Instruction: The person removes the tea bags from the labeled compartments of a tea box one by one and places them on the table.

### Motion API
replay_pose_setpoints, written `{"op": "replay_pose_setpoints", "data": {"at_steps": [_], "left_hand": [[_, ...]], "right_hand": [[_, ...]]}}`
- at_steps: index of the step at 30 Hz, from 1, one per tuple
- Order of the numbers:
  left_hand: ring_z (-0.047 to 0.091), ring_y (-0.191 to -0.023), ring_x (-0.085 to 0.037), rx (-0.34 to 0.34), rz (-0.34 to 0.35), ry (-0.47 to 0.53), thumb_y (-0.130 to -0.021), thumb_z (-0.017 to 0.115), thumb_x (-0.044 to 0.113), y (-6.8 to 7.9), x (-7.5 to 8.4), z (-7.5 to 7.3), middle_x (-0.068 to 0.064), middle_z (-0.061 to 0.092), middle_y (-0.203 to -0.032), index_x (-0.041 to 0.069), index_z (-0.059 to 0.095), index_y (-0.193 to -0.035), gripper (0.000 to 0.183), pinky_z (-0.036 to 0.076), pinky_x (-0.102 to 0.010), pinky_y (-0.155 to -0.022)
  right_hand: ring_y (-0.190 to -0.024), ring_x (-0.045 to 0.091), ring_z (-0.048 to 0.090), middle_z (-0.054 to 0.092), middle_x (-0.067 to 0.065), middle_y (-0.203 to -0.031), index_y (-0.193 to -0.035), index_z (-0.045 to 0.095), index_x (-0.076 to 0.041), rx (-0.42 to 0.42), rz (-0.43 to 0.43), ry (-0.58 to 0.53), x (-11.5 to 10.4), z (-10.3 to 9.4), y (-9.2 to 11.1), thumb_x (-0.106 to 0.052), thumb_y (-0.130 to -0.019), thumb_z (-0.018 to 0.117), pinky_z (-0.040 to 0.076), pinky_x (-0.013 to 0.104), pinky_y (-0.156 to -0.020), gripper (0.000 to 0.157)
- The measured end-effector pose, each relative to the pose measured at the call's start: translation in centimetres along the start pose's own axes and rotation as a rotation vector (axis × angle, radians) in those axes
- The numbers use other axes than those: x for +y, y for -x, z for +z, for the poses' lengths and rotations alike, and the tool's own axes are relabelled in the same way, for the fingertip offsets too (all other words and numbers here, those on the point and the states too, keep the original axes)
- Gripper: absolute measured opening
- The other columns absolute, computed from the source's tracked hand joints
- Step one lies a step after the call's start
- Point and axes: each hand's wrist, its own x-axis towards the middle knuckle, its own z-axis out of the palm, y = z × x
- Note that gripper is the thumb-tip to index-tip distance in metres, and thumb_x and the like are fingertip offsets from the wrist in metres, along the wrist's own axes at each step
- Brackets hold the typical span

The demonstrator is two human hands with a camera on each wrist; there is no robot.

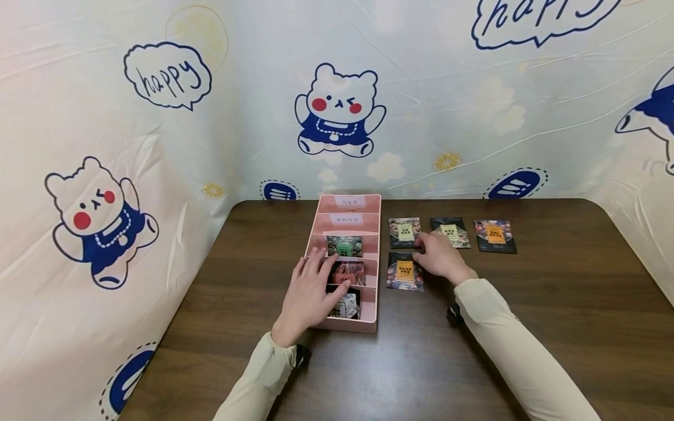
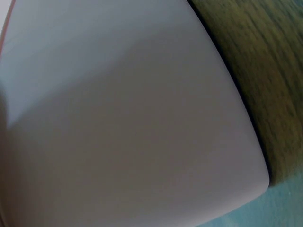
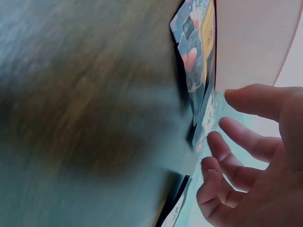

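A pink divided box (image 1: 344, 327) stands on the table, with packets in its nearer compartments: one with a green label (image 1: 344, 248), a reddish one (image 1: 354, 272) and a black-and-white one (image 1: 347, 307). Over its left side lies my left hand (image 1: 308, 292), fingers spread. To the right, my right hand (image 1: 442, 257) hovers with thumb and fingers apart and nothing between them. Its fingertips are right at the edges of an orange-label packet (image 1: 405, 272) and a pale-label packet (image 1: 404, 233). The right wrist view shows the same gap between thumb and fingers.
Another pale-label packet (image 1: 458, 231) lies just beyond the right hand, and a second orange-label packet (image 1: 495, 235) farther right. The box's two far compartments bear paper labels (image 1: 350, 202). A printed curtain (image 1: 421, 117) hangs behind the wooden table (image 1: 210, 304).
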Motion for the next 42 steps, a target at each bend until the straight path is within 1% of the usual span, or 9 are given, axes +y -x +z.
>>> {"op": "replay_pose_setpoints", "data": {"at_steps": [3, 7, 12, 19, 24, 30, 35, 39, 42], "left_hand": [[0.027, -0.146, -0.033, -0.004, -0.003, -0.001, -0.091, 0.05, 0.058, 0.0, 0.0, 0.0, -0.016, 0.04, -0.15, 0.015, 0.047, -0.142, 0.066, 0.022, -0.055, -0.117], [0.027, -0.146, -0.033, -0.001, -0.003, -0.001, -0.091, 0.05, 0.058, 0.0, 0.0, 0.0, -0.016, 0.04, -0.15, 0.015, 0.047, -0.142, 0.066, 0.022, -0.055, -0.117], [0.027, -0.146, -0.033, 0.0, -0.004, -0.002, -0.091, 0.05, 0.058, 0.0, -0.1, 0.1, -0.015, 0.04, -0.15, 0.015, 0.047, -0.142, 0.066, 0.022, -0.055, -0.117], [0.027, -0.146, -0.033, 0.007, -0.001, 0.0, -0.091, 0.051, 0.058, 0.0, -0.1, 0.1, -0.016, 0.041, -0.15, 0.016, 0.047, -0.141, 0.066, 0.022, -0.055, -0.117], [0.028, -0.146, -0.033, 0.01, -0.003, -0.002, -0.091, 0.052, 0.057, 0.0, 0.0, 0.1, -0.016, 0.041, -0.149, 0.016, 0.047, -0.141, 0.065, 0.023, -0.055, -0.116], [0.029, -0.145, -0.033, 0.009, -0.002, -0.008, -0.091, 0.051, 0.058, 0.0, 0.0, 0.0, -0.016, 0.041, -0.149, 0.015, 0.048, -0.141, 0.065, 0.024, -0.056, -0.116], [0.029, -0.145, -0.034, 0.013, 0.001, -0.014, -0.092, 0.05, 0.058, 0.0, 0.0, 0.0, -0.016, 0.042, -0.149, 0.015, 0.047, -0.141, 0.066, 0.023, -0.056, -0.116], [0.03, -0.145, -0.034, 0.018, 0.006, -0.024, -0.092, 0.049, 0.059, -0.1, -0.1, 0.0, -0.016, 0.043, -0.148, 0.015, 0.048, -0.141, 0.066, 0.024, -0.056, -0.116], [0.03, -0.145, -0.034, 0.016, 0.006, -0.028, -0.092, 0.049, 0.059, -0.1, -0.1, 0.1, -0.016, 0.043, -0.148, 0.015, 0.048, -0.141, 0.066, 0.024, -0.056, -0.116]], "right_hand": [[-0.089, 0.03, 0.052, 0.059, 0.018, -0.1, -0.112, 0.06, 0.001, 0.072, -0.043, -0.019, -0.3, 0.1, -0.1, -0.018, -0.09, 0.06, 0.044, 0.045, -0.076, 0.029], [-0.083, 0.028, 0.052, 0.061, 0.014, -0.097, -0.113, 0.06, -0.001, 0.161, -0.069, -0.063, -0.7, 0.4, -0.6, -0.018, -0.091, 0.06, 0.044, 0.042, -0.075, 0.029], [-0.094, 0.03, 0.056, 0.065, 0.013, -0.101, -0.118, 0.061, -0.002, 0.243, -0.108, -0.17, -1.9, 0.6, -0.9, -0.017, -0.092, 0.058, 0.045, 0.045, -0.082, 0.03], [-0.108, 0.029, 0.053, 0.066, 0.006, -0.1, -0.116, 0.062, -0.007, 0.3, -0.172, -0.276, -4.3, 0.8, -1.2, -0.016, -0.093, 0.057, 0.042, 0.043, -0.087, 0.025], [-0.105, 0.032, 0.056, 0.067, 0.007, -0.1, -0.115, 0.062, -0.005, 0.278, -0.206, -0.294, -6.0, 1.1, -1.4, -0.016, -0.093, 0.059, 0.044, 0.042, -0.082, 0.025], [-0.103, 0.03, 0.057, 0.068, 0.006, -0.097, -0.112, 0.064, -0.007, 0.269, -0.219, -0.225, -7.6, 1.2, -1.2, -0.017, -0.092, 0.059, 0.046, 0.041, -0.084, 0.023], [-0.09, 0.026, 0.055, 0.069, 0.005, -0.095, -0.113, 0.064, -0.006, 0.221, -0.245, -0.181, -8.9, 1.0, -1.0, -0.018, -0.092, 0.06, 0.046, 0.037, -0.072, 0.025], [-0.098, 0.023, 0.057, 0.07, 0.005, -0.098, -0.115, 0.063, -0.007, 0.172, -0.233, -0.191, -9.4, 1.5, -1.2, -0.018, -0.093, 0.06, 0.05, 0.037, -0.076, 0.024], [-0.102, 0.022, 0.058, 0.072, 0.006, -0.101, -0.116, 0.062, -0.007, 0.16, -0.216, -0.179, -9.7, 2.0, -1.4, -0.018, -0.093, 0.06, 0.05, 0.037, -0.079, 0.026]]}}
